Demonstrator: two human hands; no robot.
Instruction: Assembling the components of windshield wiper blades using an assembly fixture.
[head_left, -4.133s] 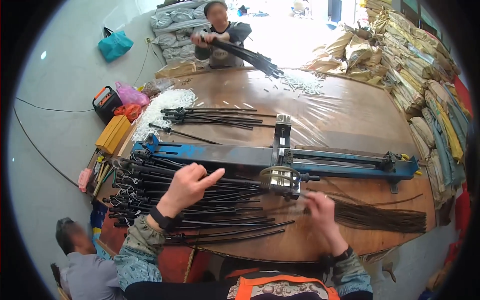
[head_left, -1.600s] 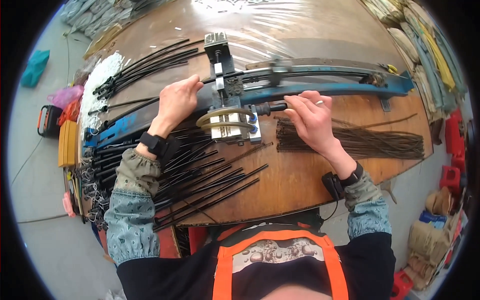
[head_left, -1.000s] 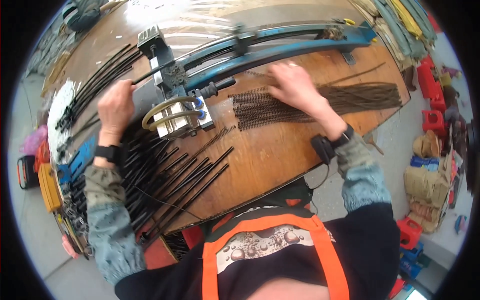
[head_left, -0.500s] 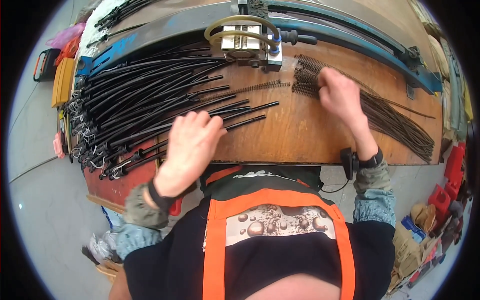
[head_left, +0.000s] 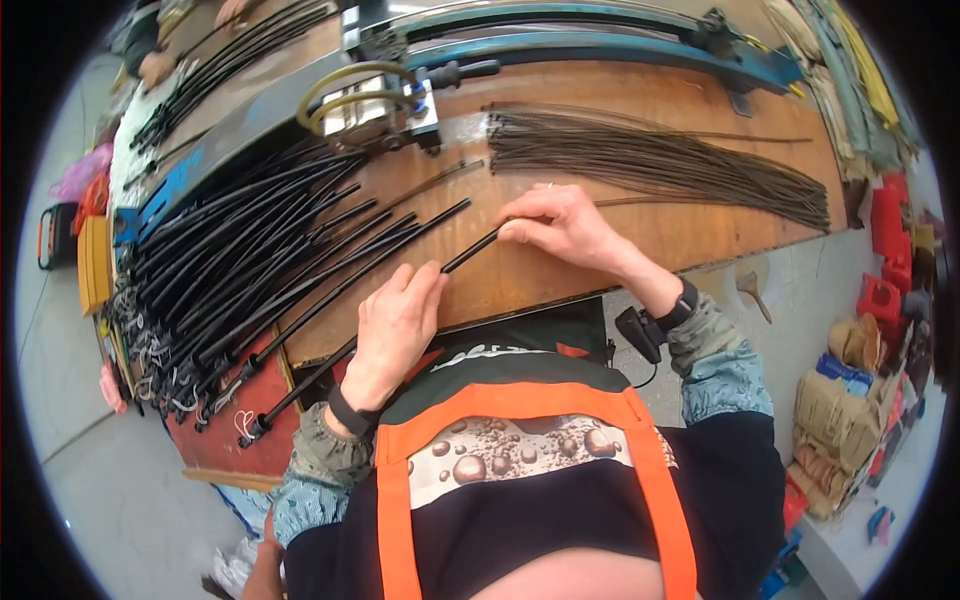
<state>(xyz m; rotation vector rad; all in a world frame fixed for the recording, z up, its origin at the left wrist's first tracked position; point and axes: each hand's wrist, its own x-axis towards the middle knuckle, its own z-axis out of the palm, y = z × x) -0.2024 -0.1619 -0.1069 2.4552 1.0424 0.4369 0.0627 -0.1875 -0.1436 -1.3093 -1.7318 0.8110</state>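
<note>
My left hand [head_left: 398, 322] is closed around a black cable [head_left: 468, 252], which slants from a white-tied end at lower left up to my right hand. My right hand [head_left: 570, 228] pinches at the cable's upper tip. From behind that hand a long thin brown spring [head_left: 640, 201] trails right, seemingly held in the same fingers; exactly how spring and tip meet is hidden. Left of my hands lies a heap of black cables [head_left: 220, 245], with white ties at their lower-left ends. A bundle of long thin springs [head_left: 660, 165] lies beyond my right hand.
A metal clamp block [head_left: 370, 115] with yellowish hoses stands on the wooden table [head_left: 560, 285] below a blue rail [head_left: 580, 48]. More black cables [head_left: 225, 75] lie far left, near another person's hand [head_left: 157, 68]. A red board [head_left: 215, 435] is at lower left.
My right hand has come from the spring bundle down and left to the cable tip. My left hand has drawn one cable toward me, away from the heap. The view has shifted right.
</note>
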